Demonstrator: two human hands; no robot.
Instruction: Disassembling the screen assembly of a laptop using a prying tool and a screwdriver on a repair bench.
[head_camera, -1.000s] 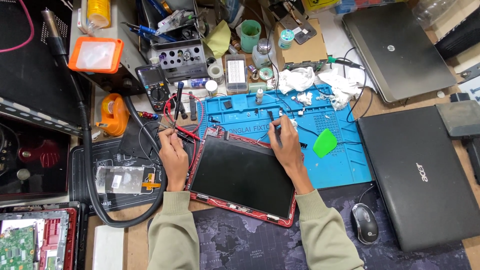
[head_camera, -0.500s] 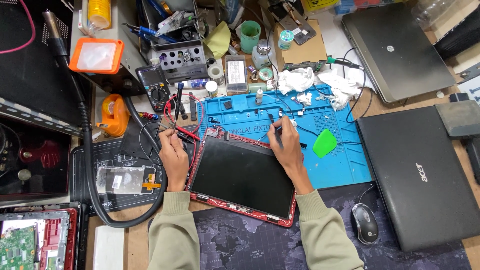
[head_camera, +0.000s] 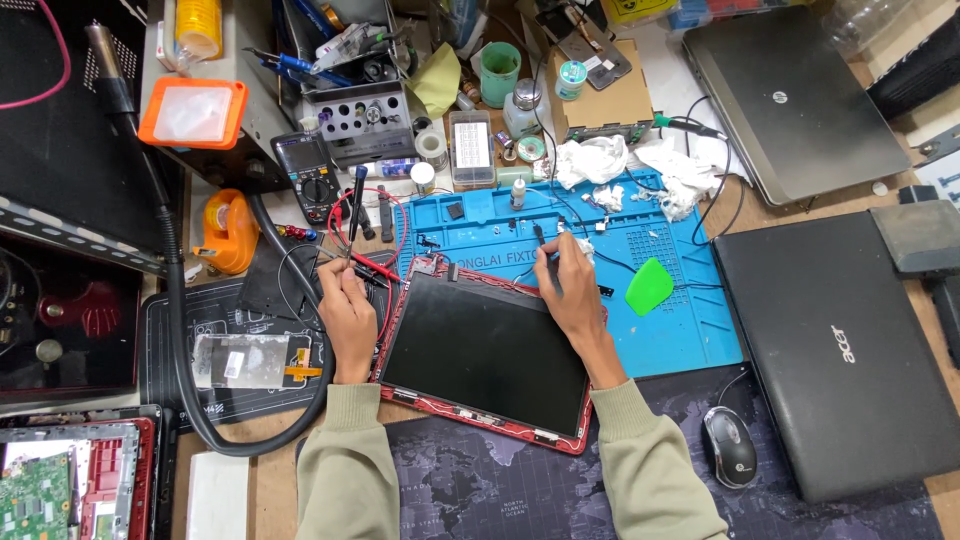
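Note:
A dark screen panel in a red frame (head_camera: 480, 350) lies flat before me on a blue work mat (head_camera: 660, 330). My left hand (head_camera: 345, 310) rests at the frame's left edge, pinching a thin red probe (head_camera: 372, 266) near its top left corner. At the top right corner, my right hand (head_camera: 568, 280) grips a thin black probe (head_camera: 541, 238) pointing at the mat just above the frame. Red and black leads run from the probes back toward a black multimeter (head_camera: 312, 178).
A green plastic pick (head_camera: 650, 286) lies on the mat right of my right hand. A black laptop (head_camera: 850, 350) and mouse (head_camera: 729, 446) sit right, a grey laptop (head_camera: 800, 95) behind. Tool holder (head_camera: 360, 120), crumpled tissues (head_camera: 590, 160), orange tape dispenser (head_camera: 228, 225) crowd the back.
Both hands stay at the frame's top corners. The right hand's probe tip has shifted only slightly.

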